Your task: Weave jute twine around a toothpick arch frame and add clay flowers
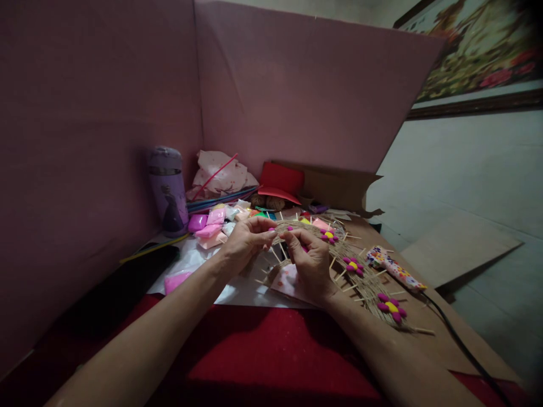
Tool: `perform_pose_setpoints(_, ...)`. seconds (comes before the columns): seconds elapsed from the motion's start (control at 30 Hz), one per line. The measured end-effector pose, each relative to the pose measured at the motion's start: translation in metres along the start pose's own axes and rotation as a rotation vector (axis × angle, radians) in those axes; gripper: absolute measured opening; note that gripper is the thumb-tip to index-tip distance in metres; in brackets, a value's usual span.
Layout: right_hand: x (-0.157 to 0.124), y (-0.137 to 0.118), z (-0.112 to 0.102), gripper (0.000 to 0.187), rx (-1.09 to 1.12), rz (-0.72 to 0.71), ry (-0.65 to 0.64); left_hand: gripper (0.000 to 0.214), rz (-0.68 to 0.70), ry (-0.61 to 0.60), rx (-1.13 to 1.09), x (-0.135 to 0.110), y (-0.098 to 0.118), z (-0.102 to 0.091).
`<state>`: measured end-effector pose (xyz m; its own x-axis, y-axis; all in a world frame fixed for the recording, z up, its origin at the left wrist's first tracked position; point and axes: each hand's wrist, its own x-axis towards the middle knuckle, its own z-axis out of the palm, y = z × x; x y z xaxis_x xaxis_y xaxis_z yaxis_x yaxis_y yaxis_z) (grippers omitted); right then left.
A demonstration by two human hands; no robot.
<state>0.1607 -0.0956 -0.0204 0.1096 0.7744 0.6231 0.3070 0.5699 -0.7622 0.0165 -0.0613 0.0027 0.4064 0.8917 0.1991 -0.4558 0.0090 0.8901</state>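
A woven twine ring with toothpick spokes lies in front of me, set with pink-and-yellow clay flowers. My left hand pinches the upper left part of the ring, fingers closed on the twine. My right hand is curled over the ring's near side, fingertips pressed together on a small pink clay bit by the twine. Both hands meet at the ring's top left.
A patterned glue gun with a black cord lies right of the ring. Packets of coloured clay, a purple bottle, a red box and a crumpled bag sit behind. Pink boards wall the back and left. A red cloth covers the near edge.
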Motion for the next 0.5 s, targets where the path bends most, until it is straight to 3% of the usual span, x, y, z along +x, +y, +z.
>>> perform_pose_setpoints(0.13, -0.0007, 0.0011, 0.0002, 0.022, -0.004, -0.003, -0.011, 0.026, 0.037, -0.016, 0.067, 0.0024, -0.0036, -0.0029)
perform_pose_setpoints(0.5, -0.0007, -0.0032, -0.0002, 0.020, -0.063, -0.080, -0.026, 0.029, -0.029, 0.029, 0.014, -0.0007, 0.0007, 0.0003)
